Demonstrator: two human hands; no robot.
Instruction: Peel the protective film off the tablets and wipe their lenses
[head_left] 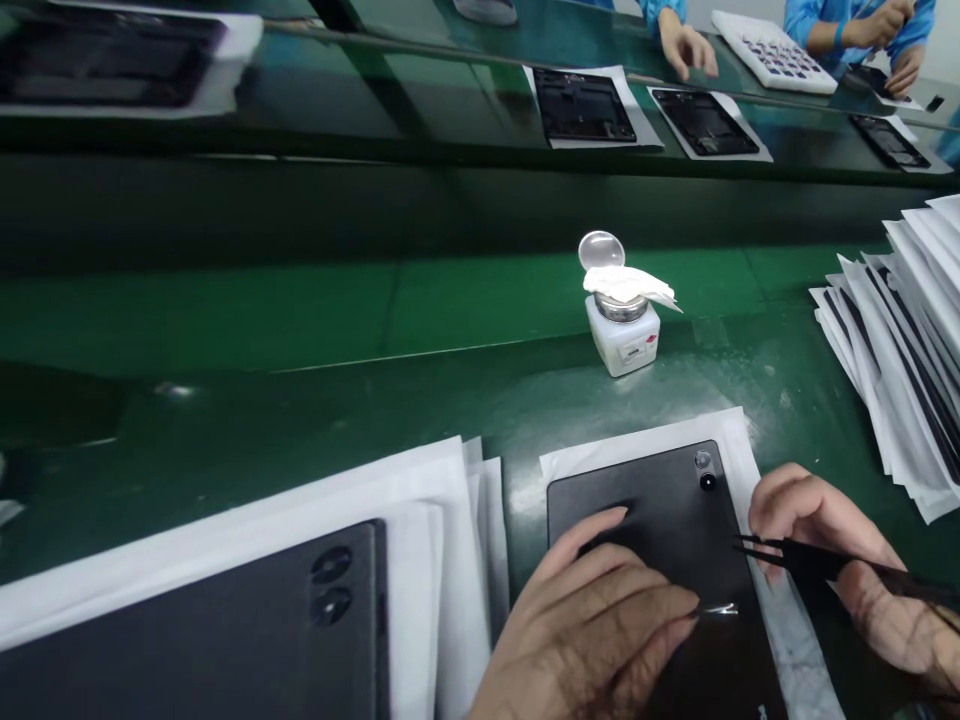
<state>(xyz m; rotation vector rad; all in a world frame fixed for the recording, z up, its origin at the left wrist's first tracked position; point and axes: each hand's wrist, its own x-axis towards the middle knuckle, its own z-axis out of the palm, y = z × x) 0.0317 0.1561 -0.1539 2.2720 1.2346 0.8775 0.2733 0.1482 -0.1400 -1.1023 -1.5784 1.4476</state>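
A dark tablet (637,490) lies back side up on a white sheet (731,430), its two camera lenses at the far right corner. Over its lower part rests my left hand (600,620), thumb and forefinger pinched on a small shiny clear strip (720,609). My right hand (832,550) is beside the tablet's right edge and holds black tweezers (806,558). Their slightly parted tips point left above the tablet. Under my hands, part of the tablet is hidden.
Another dark tablet (225,630) tops a stack of white sheets (457,600) at left. A white dispenser bottle (626,335) with a tissue stands ahead. At right leans a sheet-wrapped pile (892,340). Beyond, open tablet frames (585,105) line a green conveyor, with co-workers in blue sleeves behind.
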